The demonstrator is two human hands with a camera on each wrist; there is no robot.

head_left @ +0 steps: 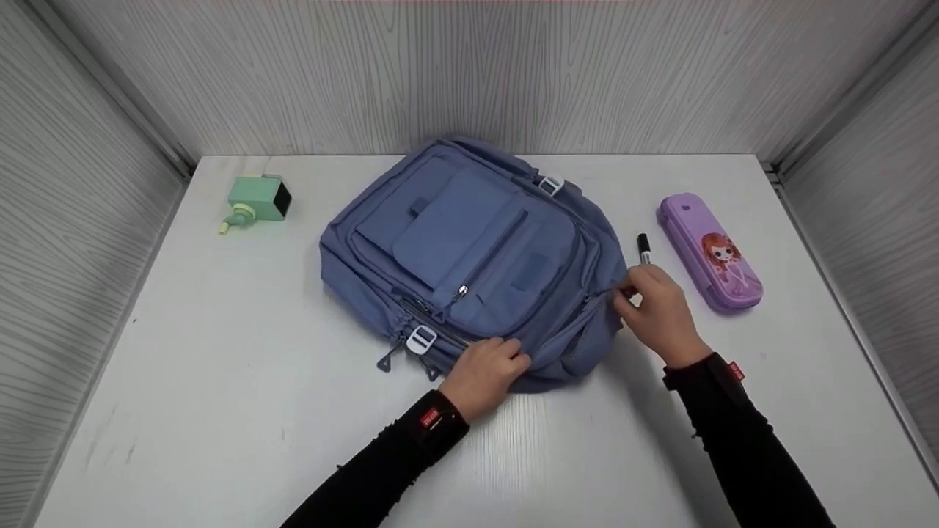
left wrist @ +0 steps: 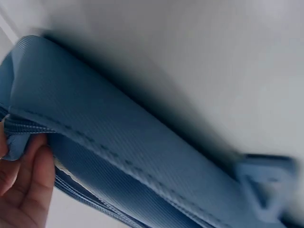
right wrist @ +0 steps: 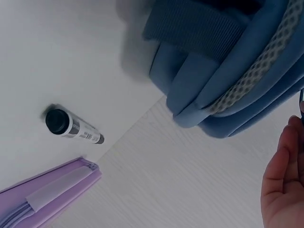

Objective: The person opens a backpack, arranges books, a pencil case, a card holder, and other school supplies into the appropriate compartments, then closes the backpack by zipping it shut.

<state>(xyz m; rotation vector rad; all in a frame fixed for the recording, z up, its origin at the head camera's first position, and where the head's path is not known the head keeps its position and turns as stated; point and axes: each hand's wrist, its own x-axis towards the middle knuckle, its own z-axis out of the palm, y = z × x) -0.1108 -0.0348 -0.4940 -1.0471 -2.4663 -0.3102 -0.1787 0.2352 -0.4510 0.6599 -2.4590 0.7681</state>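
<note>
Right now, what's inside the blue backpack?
Where the blue backpack gapes beside the left hand, I can see mostly blue fabric. Everything deeper is covered by the bag itself, so I can't tell whether anything is in there.

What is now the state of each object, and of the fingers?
Blue fabric backpack: front side up, one zip partly open.
Purple oblong case with cartoon picture: lying flat, lid shut.
White-and-black cylindrical marker: lying, cap on.
Green box-shaped device with crank: untouched, crank toward near left.
Left fingers: gripping the backpack's near edge.
Right fingers: pinching the backpack's right edge.
</note>
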